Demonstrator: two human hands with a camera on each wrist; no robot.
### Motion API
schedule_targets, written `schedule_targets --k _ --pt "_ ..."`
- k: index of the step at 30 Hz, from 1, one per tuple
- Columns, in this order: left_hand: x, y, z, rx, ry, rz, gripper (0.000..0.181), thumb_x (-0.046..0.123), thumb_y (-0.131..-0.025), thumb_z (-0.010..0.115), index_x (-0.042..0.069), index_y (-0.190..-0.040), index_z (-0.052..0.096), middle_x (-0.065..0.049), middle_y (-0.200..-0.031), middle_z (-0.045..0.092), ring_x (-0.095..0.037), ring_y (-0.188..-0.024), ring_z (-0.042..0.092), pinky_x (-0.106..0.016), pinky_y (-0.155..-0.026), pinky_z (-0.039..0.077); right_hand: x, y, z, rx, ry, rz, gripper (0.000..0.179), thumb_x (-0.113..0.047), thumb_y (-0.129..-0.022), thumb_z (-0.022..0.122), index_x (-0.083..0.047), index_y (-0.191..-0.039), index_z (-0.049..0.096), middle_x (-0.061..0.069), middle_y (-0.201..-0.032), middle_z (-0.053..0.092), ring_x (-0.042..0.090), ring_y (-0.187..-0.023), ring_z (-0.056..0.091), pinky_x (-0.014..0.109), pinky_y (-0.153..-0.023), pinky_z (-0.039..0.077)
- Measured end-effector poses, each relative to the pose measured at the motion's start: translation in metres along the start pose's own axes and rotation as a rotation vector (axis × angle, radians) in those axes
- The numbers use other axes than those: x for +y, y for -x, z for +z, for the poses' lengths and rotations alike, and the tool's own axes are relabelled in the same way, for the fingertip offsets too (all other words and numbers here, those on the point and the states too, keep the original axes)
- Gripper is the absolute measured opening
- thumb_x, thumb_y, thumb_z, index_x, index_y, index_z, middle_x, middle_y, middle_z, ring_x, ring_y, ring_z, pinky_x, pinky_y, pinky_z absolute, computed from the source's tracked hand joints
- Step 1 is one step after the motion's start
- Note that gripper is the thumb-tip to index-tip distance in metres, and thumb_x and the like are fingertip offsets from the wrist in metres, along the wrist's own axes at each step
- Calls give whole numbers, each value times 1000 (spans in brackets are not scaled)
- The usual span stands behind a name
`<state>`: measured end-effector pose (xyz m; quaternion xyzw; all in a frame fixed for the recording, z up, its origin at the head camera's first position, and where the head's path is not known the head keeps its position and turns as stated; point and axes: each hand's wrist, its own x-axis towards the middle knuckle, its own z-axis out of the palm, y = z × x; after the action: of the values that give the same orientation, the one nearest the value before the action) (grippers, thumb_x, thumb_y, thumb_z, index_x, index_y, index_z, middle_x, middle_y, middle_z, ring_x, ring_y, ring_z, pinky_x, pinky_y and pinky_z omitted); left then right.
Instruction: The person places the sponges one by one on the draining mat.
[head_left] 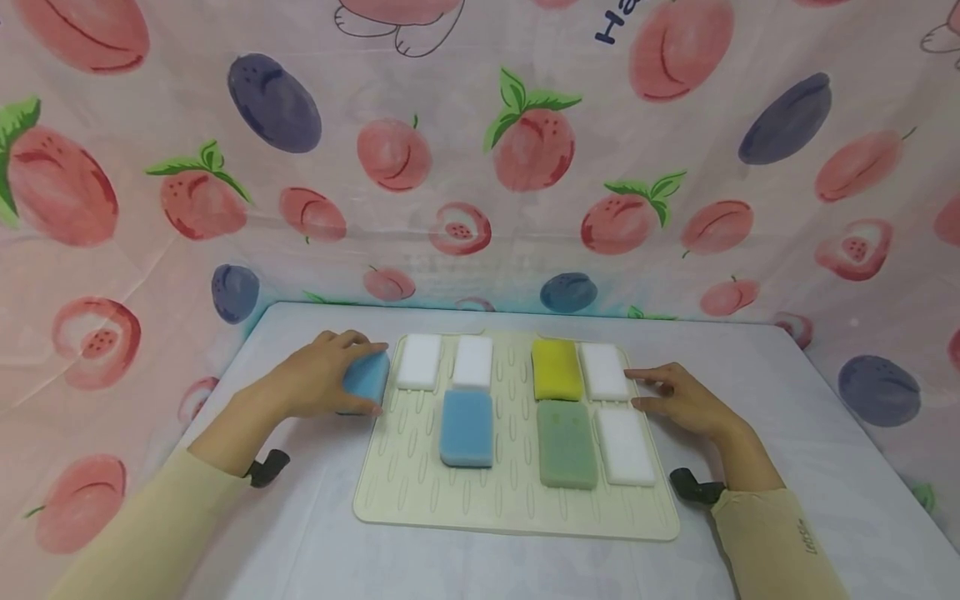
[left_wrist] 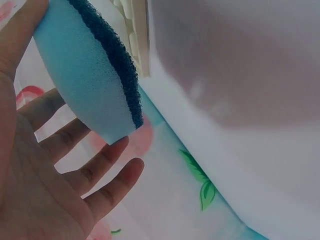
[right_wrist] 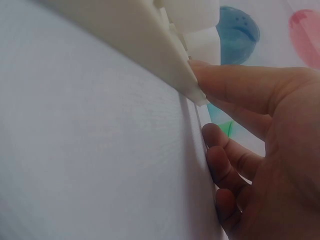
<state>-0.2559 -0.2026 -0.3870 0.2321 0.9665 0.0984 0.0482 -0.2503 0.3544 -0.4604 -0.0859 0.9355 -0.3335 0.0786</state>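
My left hand [head_left: 318, 375] pinches a blue sponge [head_left: 366, 382] between thumb and fingers, just left of the cream ridged mat [head_left: 517, 512]. In the left wrist view this sponge [left_wrist: 82, 70] is tilted and shows a dark blue scouring layer. At the mat's right edge rests my right hand [head_left: 686, 402], its thumb and forefinger touching the rim. The right wrist view shows a fingertip against the side of the mat [right_wrist: 150, 55], while the other fingers of that hand [right_wrist: 270, 130] bend loosely by the tabletop.
Two white sponges [head_left: 419, 362] lie at the mat's back left, with a blue sponge [head_left: 467, 427] in front. On the right are a yellow sponge [head_left: 557, 368], a green sponge [head_left: 567, 444] and two more white ones [head_left: 626, 446]. A fruit-print curtain [head_left: 465, 167] hangs behind the white table [head_left: 300, 533].
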Motion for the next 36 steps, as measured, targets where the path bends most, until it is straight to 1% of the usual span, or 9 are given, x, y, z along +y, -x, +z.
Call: schedule_targets --k 7,11,21,25,30,36 --pt "9 2 4 6 -5 14 98 63 -73 87 22 -154 52 -10 -145 56 -39 -130 52 -59 -107 50 0 0 -1 -3 -3 10 55 -29 -92 78 -11 -143 64 22 -135 53 33 -119 49 46 -98 43" --pt "12 4 6 9 -16 30 97 64 -73 86 21 -153 53 -10 -144 57 -40 -129 53 -59 -105 51 1 0 -1 -6 -5 30 56 -31 -92 78 -13 -143 64 21 -136 52 33 -118 48 46 -98 42" --pt "23 8 10 25 -19 50 96 64 -73 86 22 -152 54 -9 -142 57 -39 -126 55 -57 -103 52 0 -1 0 -8 -8 44 58 -32 -92 78 -12 -144 63 21 -136 52 34 -120 48 48 -100 42" --pt "28 10 14 24 -20 54 96 65 -73 86 22 -152 54 -8 -142 58 -38 -125 55 -56 -103 52 -1 0 -1 -10 -12 47 57 -31 -93 77 -12 -145 62 22 -137 51 34 -120 48 50 -101 42" --pt "34 11 18 18 -21 61 96 67 -73 85 22 -152 55 -8 -141 58 -37 -125 56 -55 -102 53 -1 0 -1 -11 -11 48 57 -32 -93 77 -13 -145 63 21 -136 51 34 -119 48 48 -99 42" --pt "40 13 27 10 -36 71 97 70 -73 83 23 -152 54 -6 -141 57 -37 -124 56 -55 -101 53 0 -1 -1 -11 -7 43 57 -32 -93 77 -13 -145 63 20 -136 52 33 -119 48 46 -99 42"
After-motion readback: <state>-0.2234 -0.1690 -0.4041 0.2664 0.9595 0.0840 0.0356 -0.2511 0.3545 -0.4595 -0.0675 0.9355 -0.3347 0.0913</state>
